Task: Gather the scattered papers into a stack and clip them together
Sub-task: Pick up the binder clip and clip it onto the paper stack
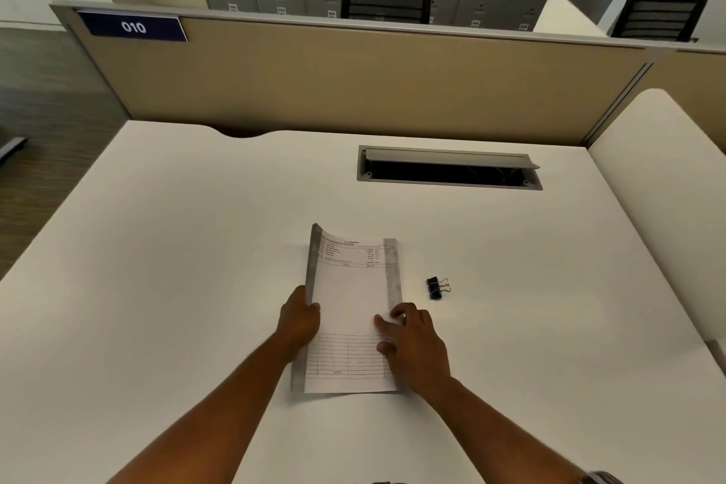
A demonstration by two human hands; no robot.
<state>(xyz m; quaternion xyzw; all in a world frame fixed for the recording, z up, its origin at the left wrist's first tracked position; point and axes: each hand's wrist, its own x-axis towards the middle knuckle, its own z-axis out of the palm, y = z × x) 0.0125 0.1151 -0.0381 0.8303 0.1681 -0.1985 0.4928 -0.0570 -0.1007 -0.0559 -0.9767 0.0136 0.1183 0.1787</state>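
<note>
the papers [351, 310] lie mid-desk [157, 248] as one stack, so the gathering looks done; squaring up and clipping are left. the left hand [299, 320] grips the stack's left edge, the right hand [412, 342] rests on its right side, fingers lightly bent. one clip [437, 287] sits untouched just right. count: one stack, one clip, two hands.

Matt white paper in the stack [353, 310]; black clip [437, 287] with shiny wire handles, right; smooth matt tabletop [196, 248]; brushed metal cable tray [448, 158], far.
</note>
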